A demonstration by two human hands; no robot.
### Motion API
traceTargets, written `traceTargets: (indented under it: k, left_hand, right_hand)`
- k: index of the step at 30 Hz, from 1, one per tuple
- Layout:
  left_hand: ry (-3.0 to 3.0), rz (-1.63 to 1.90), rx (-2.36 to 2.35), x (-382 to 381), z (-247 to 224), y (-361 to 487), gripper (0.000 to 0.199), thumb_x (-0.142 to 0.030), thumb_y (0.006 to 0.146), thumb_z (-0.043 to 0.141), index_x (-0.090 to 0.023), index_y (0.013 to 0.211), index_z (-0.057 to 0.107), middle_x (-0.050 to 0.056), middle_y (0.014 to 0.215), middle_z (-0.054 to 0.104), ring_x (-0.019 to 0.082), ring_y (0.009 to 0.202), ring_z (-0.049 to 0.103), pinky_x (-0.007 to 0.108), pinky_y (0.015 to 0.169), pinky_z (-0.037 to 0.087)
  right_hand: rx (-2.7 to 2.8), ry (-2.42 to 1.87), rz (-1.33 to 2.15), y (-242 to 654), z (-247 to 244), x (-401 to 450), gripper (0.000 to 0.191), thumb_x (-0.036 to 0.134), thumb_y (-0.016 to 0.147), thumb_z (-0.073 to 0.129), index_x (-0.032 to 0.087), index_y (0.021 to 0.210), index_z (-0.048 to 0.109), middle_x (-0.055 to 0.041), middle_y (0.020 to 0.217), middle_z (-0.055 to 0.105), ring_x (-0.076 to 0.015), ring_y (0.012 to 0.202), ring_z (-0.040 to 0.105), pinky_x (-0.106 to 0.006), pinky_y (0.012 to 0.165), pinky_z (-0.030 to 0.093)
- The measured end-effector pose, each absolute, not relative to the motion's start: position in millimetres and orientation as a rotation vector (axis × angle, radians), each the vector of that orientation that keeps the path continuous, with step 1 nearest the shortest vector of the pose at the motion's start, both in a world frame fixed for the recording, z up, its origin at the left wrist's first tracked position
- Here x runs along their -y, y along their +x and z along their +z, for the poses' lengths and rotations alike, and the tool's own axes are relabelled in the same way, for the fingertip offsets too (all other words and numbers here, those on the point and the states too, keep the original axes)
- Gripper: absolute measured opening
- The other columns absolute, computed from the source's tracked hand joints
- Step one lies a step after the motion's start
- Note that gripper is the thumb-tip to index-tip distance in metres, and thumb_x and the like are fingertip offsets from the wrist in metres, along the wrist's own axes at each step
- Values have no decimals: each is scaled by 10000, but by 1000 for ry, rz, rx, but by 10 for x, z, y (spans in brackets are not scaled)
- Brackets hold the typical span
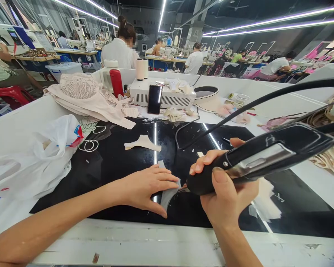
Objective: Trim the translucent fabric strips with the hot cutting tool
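My left hand (147, 187) lies with fingers spread on a small pale grey fabric piece (168, 198) on the black glossy board (114, 159). My right hand (228, 193) is wrapped round a black handheld tool (256, 159) with a cable. The tool's thin tip (183, 188) meets the right edge of the grey piece, close to my left fingertips. Farther back on the board rests a cream fabric piece (144, 143). Beside my right wrist is a fanned stack of white pieces (265, 202).
A plastic bag (44, 155), white elastic rings (88, 145) and beige lace garments (83, 92) are at the left. Behind the board stand a phone (154, 99), a red bottle (116, 83) and a vented white box (139, 94). Several people sit farther off.
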State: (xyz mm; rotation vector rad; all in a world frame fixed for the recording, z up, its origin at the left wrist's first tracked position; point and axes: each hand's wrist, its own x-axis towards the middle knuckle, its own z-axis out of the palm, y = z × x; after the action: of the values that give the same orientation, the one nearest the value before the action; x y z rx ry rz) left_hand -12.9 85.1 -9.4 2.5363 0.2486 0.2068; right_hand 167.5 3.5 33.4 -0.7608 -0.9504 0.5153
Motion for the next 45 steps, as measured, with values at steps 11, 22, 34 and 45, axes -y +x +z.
traceTargets:
  k: [11, 22, 34, 45]
  left_hand:
    - [2533, 192, -244, -865, -87, -135, 748, -473, 873, 829, -246, 1520, 532, 110, 1584, 537, 362, 1502, 434, 603, 1300, 205]
    - [2534, 170, -233, -882, -76, -131, 764, -479, 850, 847, -242, 1510, 544, 108, 1589, 530, 367, 1507, 430, 620, 1294, 216]
    - [2562, 209, -204, -884, -89, -142, 720, -458, 847, 851, -199, 1466, 591, 150, 1582, 530, 347, 1504, 446, 563, 1302, 236]
    - [2532, 201, -199, -879, -27, -125, 757, -430, 845, 856, -223, 1506, 551, 132, 1569, 545, 350, 1498, 444, 568, 1296, 255]
  right_hand:
    - [956, -737, 521, 1660, 331, -23, 479, 291, 873, 808, 304, 1296, 582, 36, 857, 677, -149, 637, 639, -324, 608, 556]
    - [938, -749, 524, 1619, 345, -24, 474, 298, 877, 791, 310, 1301, 579, 37, 848, 664, -152, 638, 625, -326, 603, 552]
    - [940, -744, 566, 1557, 308, 5, 470, 282, 896, 773, 316, 1317, 567, 38, 852, 647, -153, 643, 622, -334, 607, 557]
    - [946, -690, 622, 1492, 330, 82, 491, 369, 866, 814, 309, 1285, 565, 28, 836, 632, -157, 625, 608, -323, 571, 548]
